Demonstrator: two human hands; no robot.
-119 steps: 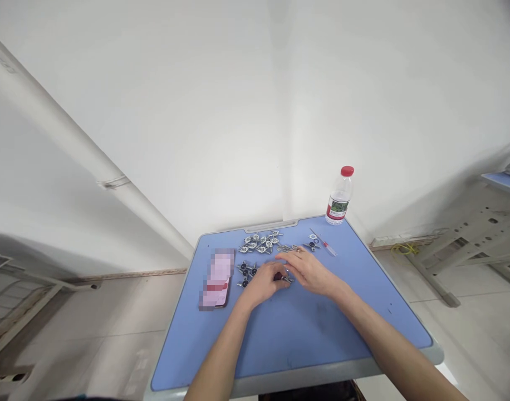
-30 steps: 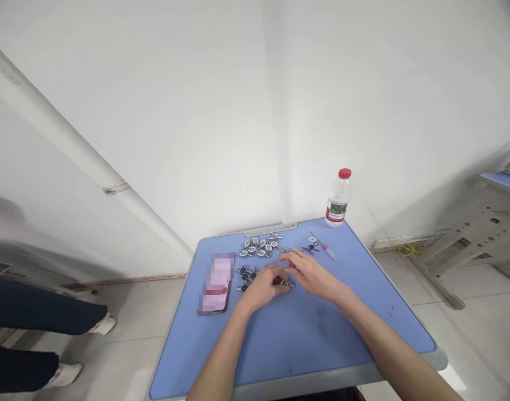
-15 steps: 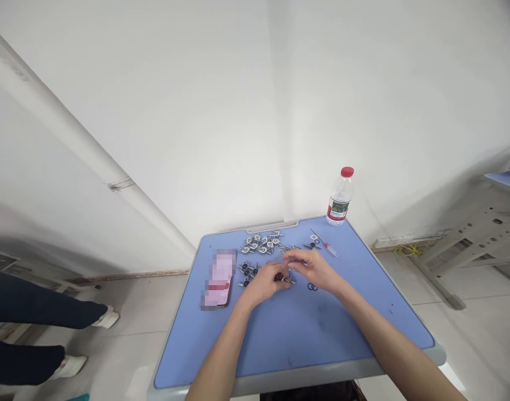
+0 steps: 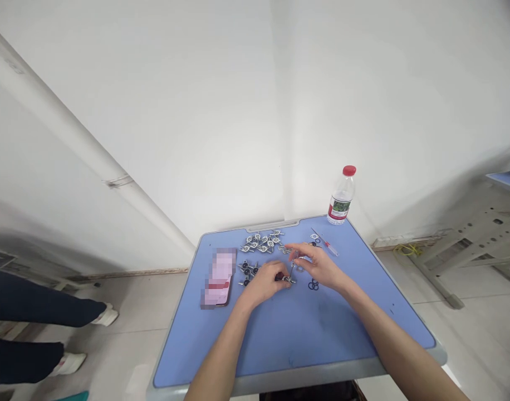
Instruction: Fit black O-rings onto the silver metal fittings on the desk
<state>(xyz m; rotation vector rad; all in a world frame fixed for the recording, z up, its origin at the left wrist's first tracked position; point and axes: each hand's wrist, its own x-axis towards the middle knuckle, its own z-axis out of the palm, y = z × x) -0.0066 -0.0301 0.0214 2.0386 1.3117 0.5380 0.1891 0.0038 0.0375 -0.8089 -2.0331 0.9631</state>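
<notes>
Across the blue table, two forearms reach in from the near edge, the left forearm angled far and rightward, the right forearm slanting leftward, so that the hands come close together near the middle, right of the phone. The left hand lies low, its fingers curled closed around a small metal part; the right hand arches higher, fingers bent and nearly closed, seeming to pinch a slim object too small to identify. The step in hand looks like close work on that part, the slim object held over it; the next move seems to call for a firm left hold and a fine, well-aimed right touch. Silvery fittings lie on the far side, black-centred fittings left of the left hand; smallest, dark rings sit on the near side of the right hand.
</notes>
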